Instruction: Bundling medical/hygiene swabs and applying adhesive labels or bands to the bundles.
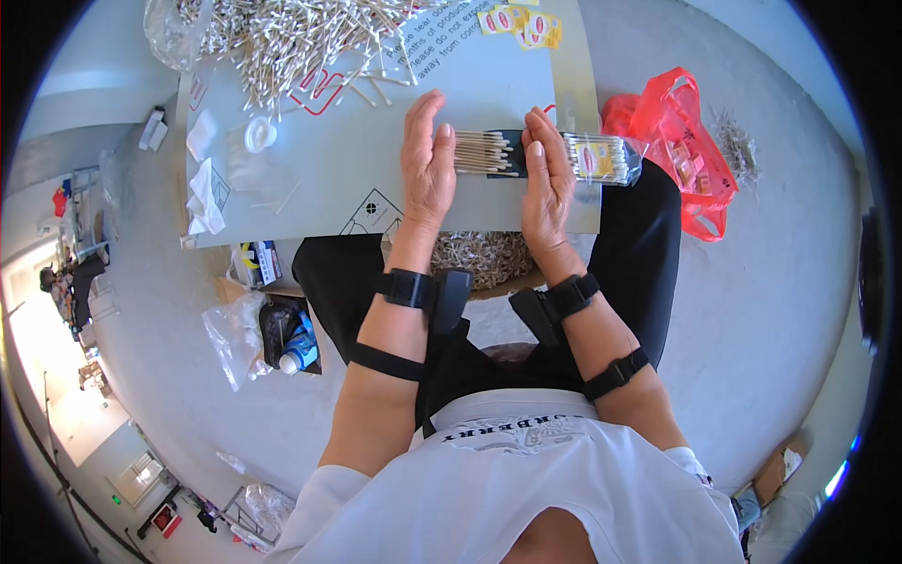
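A bundle of cotton swabs [481,153] lies crosswise on the board between my two hands, partly over a dark patch. My left hand [429,174] is upright at the bundle's left end, fingers stretched and the palm side against or very near the tips. At the right end, my right hand [547,183] has its fingers extended with the palm side turned inward; a small gap seems to separate it from the swabs. Just right of that hand lies a clear pack of swabs [615,160] with a yellow label [592,158], at the board's right edge.
A big heap of loose swabs [310,47] covers the far left of the board [319,179]. Yellow-and-white labels [526,26] lie far right. A white roll [260,134] sits at left. Below are a box of swabs [484,258] and a red plastic bag [695,132].
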Action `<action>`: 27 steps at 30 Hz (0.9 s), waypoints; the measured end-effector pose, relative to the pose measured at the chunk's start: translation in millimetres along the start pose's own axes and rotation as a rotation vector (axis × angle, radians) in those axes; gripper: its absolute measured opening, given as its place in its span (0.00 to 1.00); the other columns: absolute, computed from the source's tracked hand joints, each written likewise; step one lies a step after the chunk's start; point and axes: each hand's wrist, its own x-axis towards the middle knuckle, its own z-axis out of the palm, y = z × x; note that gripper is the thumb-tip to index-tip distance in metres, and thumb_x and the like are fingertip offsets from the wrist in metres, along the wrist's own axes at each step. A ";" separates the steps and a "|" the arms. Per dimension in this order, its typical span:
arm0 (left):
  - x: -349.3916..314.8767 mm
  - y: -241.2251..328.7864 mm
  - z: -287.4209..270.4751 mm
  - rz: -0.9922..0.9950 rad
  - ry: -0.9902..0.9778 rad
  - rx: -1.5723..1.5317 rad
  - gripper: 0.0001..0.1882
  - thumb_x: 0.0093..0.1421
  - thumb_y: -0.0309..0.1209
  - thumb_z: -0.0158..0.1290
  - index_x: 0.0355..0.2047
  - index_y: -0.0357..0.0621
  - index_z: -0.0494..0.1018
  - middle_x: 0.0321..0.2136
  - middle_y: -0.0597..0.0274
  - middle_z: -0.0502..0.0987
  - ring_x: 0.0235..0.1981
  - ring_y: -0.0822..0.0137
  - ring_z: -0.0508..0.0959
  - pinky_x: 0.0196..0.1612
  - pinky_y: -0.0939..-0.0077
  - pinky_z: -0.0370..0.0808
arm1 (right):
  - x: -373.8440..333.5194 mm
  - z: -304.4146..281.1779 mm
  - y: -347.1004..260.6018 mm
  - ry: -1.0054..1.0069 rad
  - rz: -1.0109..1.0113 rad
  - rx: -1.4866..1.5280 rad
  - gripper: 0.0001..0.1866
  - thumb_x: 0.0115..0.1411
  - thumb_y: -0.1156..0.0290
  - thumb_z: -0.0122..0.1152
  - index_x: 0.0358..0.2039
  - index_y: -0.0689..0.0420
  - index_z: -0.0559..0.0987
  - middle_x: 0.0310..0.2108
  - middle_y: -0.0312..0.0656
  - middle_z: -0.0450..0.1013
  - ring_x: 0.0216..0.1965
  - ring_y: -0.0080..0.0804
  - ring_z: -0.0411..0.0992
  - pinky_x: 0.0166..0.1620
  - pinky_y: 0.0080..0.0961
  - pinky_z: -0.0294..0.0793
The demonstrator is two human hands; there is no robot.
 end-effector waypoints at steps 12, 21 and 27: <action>-17.5 14.4 43.6 -0.133 0.136 -0.268 0.21 0.71 0.36 0.40 0.59 0.36 0.64 0.58 0.51 0.67 0.59 0.60 0.67 0.62 0.67 0.61 | 10.9 -3.7 8.7 0.042 0.075 0.178 0.19 0.71 0.69 0.46 0.56 0.68 0.71 0.61 0.48 0.66 0.61 0.33 0.63 0.61 0.26 0.63; -23.5 15.8 11.2 0.096 -0.130 0.091 0.28 0.66 0.39 0.47 0.63 0.38 0.60 0.65 0.49 0.60 0.67 0.51 0.59 0.67 0.59 0.56 | 34.2 -60.9 -44.1 -0.456 -0.190 -0.618 0.24 0.57 0.73 0.63 0.55 0.57 0.73 0.62 0.47 0.64 0.64 0.44 0.61 0.65 0.35 0.60; -34.1 26.9 13.2 0.152 -0.488 0.754 0.43 0.62 0.56 0.47 0.69 0.44 0.49 0.71 0.52 0.45 0.72 0.54 0.45 0.71 0.50 0.41 | 35.0 -67.9 -25.3 -0.657 -0.459 -1.085 0.33 0.51 0.63 0.68 0.59 0.52 0.71 0.64 0.38 0.62 0.66 0.36 0.58 0.70 0.41 0.50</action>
